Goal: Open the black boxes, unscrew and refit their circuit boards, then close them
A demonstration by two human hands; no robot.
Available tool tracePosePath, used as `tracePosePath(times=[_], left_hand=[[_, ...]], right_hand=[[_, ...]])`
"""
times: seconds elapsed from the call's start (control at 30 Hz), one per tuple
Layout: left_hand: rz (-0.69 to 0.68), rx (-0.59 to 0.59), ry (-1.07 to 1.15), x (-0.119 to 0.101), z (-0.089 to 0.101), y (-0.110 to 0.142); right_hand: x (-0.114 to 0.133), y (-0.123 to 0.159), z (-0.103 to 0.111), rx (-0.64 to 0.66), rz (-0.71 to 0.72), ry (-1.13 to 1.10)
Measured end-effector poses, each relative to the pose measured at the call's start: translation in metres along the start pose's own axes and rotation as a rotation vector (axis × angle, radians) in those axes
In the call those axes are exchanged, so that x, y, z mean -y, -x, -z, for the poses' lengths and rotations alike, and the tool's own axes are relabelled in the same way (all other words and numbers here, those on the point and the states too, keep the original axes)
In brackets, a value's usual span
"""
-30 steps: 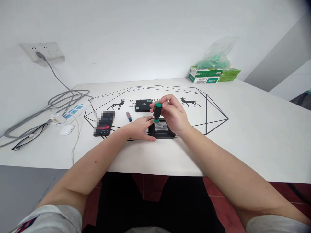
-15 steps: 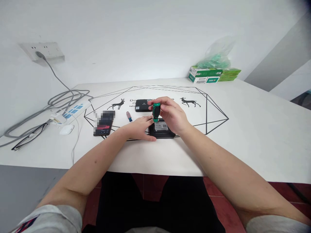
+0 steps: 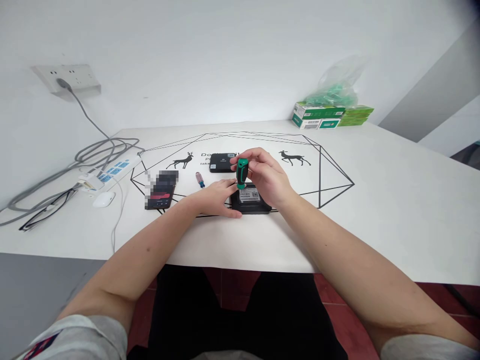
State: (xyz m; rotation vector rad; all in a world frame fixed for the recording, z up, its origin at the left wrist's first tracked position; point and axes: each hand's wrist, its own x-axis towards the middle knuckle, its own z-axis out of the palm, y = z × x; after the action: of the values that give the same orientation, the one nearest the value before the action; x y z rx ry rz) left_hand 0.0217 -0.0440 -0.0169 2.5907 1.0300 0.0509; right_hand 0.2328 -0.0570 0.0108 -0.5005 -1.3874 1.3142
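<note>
A small black box (image 3: 252,202) with a white label lies on the white table (image 3: 393,210) in front of me. My right hand (image 3: 268,180) is closed round a green-and-black screwdriver (image 3: 242,173), which stands upright with its tip on the box's top left part. My left hand (image 3: 214,197) lies beside the box's left edge, fingers stretched out and pressing against it. A second black box (image 3: 222,162) sits just behind.
A small red-and-blue screwdriver (image 3: 199,179) and a dark phone (image 3: 161,191) lie to the left. Further left are a power strip (image 3: 112,171), a white mouse (image 3: 103,199) and grey cables (image 3: 56,175). Green-and-white cartons (image 3: 318,116) with a plastic bag stand at the back right.
The screwdriver has stayed upright on the box. My right fingers have shifted slightly round its handle. My left hand has not moved.
</note>
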Motion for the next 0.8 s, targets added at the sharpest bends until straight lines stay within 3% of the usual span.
tracePosePath(times=[0.1,0.33,0.6,0.8], left_hand=[[-0.010,-0.007,-0.002,0.0015,-0.0007,-0.0002],[-0.034,-0.003,0.006,0.0024,-0.0016,-0.0014],[-0.039,-0.014,-0.007,0.0013,-0.0001,-0.0003],[-0.024,-0.024,0.012,0.0067,-0.0051,-0.0016]], right_hand=[[-0.0007,0.0008,-0.0002,0.034,-0.001,-0.004],[-0.0050,-0.0011,0.0036,-0.031,0.175,0.194],[-0.0034,0.0024,0.0007,0.081,0.084,0.060],[-0.0056,-0.0010,0.0064,0.005,0.199,0.222]])
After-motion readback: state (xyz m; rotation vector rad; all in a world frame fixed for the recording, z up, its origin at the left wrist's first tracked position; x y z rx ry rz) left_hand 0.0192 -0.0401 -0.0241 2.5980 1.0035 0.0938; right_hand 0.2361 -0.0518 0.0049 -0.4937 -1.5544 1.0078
